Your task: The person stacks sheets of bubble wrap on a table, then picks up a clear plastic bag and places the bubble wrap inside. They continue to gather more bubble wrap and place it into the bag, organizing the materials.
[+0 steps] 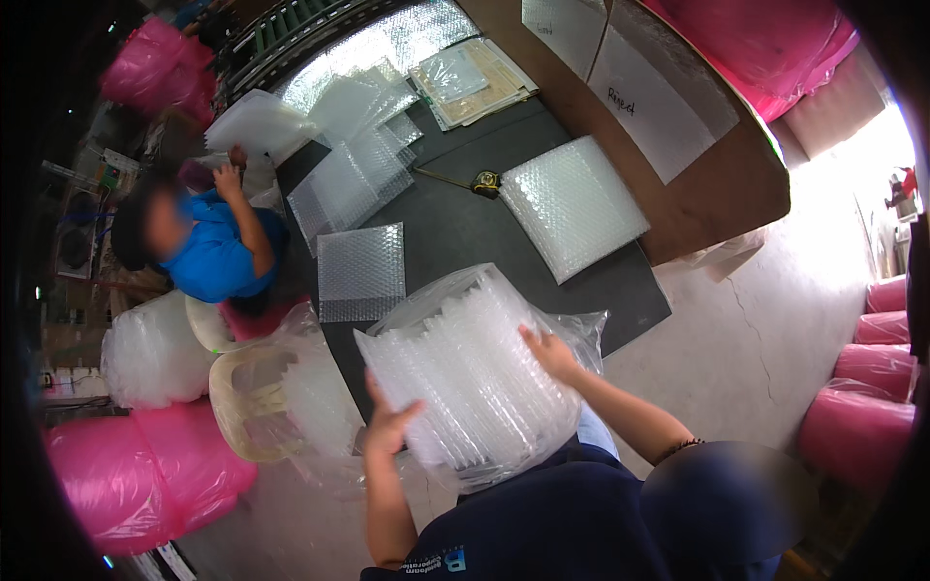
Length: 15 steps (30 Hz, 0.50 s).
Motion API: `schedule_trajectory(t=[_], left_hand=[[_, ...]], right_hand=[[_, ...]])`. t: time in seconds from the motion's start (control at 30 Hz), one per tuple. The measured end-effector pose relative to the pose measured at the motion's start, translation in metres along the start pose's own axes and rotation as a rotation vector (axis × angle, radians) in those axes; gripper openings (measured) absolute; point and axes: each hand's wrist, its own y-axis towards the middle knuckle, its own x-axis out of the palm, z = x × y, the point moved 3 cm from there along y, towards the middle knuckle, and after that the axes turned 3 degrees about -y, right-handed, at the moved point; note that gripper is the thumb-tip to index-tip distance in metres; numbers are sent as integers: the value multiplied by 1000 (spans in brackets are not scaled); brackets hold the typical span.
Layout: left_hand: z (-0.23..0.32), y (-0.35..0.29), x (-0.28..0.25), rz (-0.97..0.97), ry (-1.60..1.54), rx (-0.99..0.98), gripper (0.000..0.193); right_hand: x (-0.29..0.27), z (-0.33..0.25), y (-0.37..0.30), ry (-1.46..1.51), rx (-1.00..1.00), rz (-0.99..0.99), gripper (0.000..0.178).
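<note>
A thick bundle of bubble-wrap pouches [475, 378] sits in a clear plastic bag [583, 334], tilted against my body at the near edge of the dark table [450, 237]. My left hand [392, 421] grips its left side, thumb and fingers apart. On the upper right side, my right hand [550, 353] presses against the bag with its fingers bent. Between them the two hands hold the bundle. Just beyond it a flat bubble-wrap pouch [360, 273] lies on the table. Farther right is a neat stack of pouches [576, 205].
A tape measure [485, 183] and papers [475, 82] lie on the table, beside loose pouches [354, 184]. At left a person in blue [223, 242] handles clear sheets [257, 124]. A brown board [717, 184] borders the right; pink wrapped bundles [145, 470] stand around.
</note>
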Motion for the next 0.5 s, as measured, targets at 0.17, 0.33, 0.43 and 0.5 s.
schedule_trajectory(t=[0.17,0.33,0.43,0.5], left_hand=[[26,-34,43,19,151,178,129],[1,-30,29,281,627,31,115],[52,-20,93,526,775,226,106],[63,1,159,449,947,57,109]], right_hand=[[-20,-59,-79,51,-289,37,68],[-4,12,-14,-220,-266,-66,72],[-20,-9,-7,-585,-386,-243,72],[-27,-15,10,-395,-459,-195,67]])
